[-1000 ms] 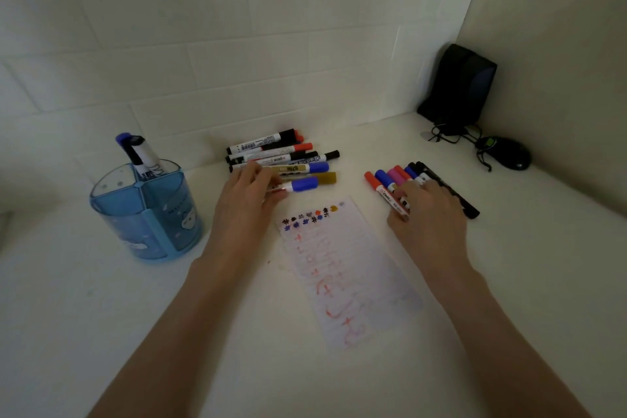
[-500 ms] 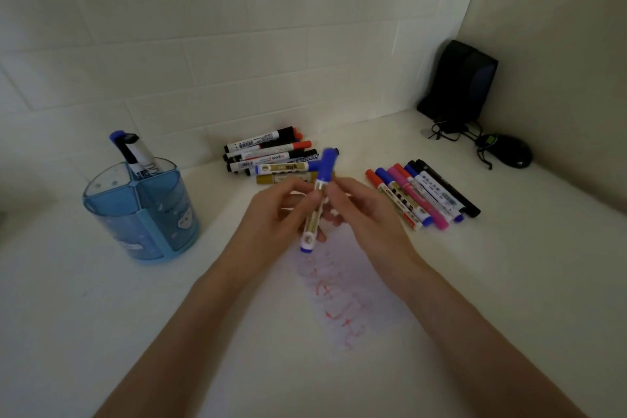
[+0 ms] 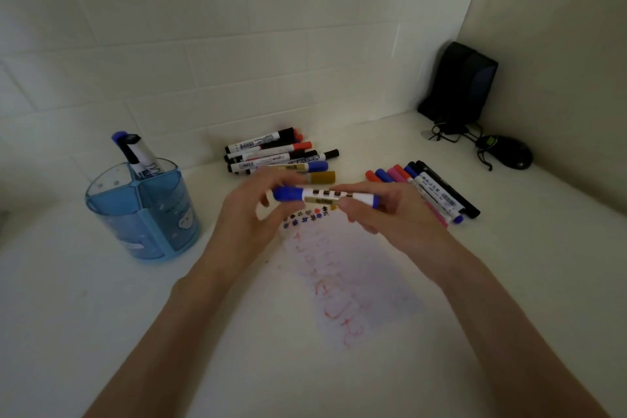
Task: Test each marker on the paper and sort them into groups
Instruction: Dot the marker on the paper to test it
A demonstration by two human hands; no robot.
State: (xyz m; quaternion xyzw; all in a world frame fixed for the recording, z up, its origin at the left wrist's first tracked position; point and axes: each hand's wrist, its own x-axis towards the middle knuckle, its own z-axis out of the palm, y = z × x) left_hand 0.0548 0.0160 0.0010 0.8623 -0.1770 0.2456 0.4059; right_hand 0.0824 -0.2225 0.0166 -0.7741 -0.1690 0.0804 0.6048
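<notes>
Blue-capped marker (image 3: 322, 196) was held level at frame centre, just above the top edge of the paper (image 3: 342, 285). Left hand (image 3: 249, 217) pinched the blue cap end, fingers curled round it. Right hand (image 3: 386, 214) gripped the white barrel at the other end. Cap looked seated and not yet pulled, but blur made the seam hard to read.

Risks, my call:
- A sharp tug could send the cap flying toward the blue holder (image 3: 146, 214) at left.
- It could also jerk a hand back into the pile of markers (image 3: 274, 154) at upper centre, or into the row of markers (image 3: 431, 190) right of centre. That would mix the groups.
- Once bare, the tip could smear fingers or mark the white table (image 3: 101, 316) if the stroke missed the sheet.
- Nothing pinned the paper, so I figured it could slide under the stroke.
</notes>
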